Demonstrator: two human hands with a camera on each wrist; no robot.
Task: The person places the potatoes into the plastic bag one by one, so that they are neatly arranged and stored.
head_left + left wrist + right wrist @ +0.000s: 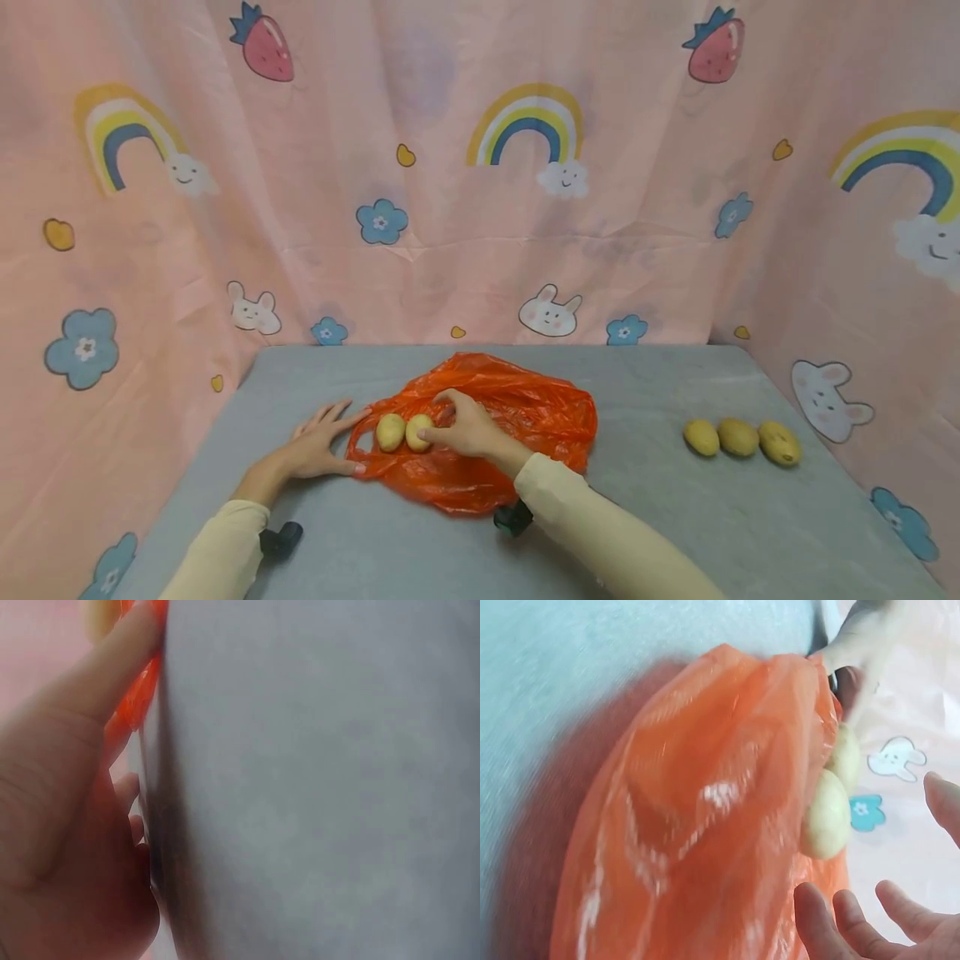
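An orange plastic bag (525, 408) lies spread on the table, and two pale yellow potatoes, a left one (390, 432) and a right one (418, 433), sit on it near its handle end. My left hand (318, 446) is spread at that end, thumb and index finger touching the bag's edge; in the left wrist view the thumb (112, 667) lies against orange plastic (142, 694). Over the bag, my right hand (468, 427) is beside the right potato. The right wrist view shows its fingers (862, 930) parted, with a gap between them and the nearer potato (826, 817).
Three darker yellow potatoes, a left one (701, 437), a middle one (738, 437) and a right one (780, 443), lie in a row on the grey table (645, 533) at the right. A pink printed curtain (465, 275) stands around the back and sides.
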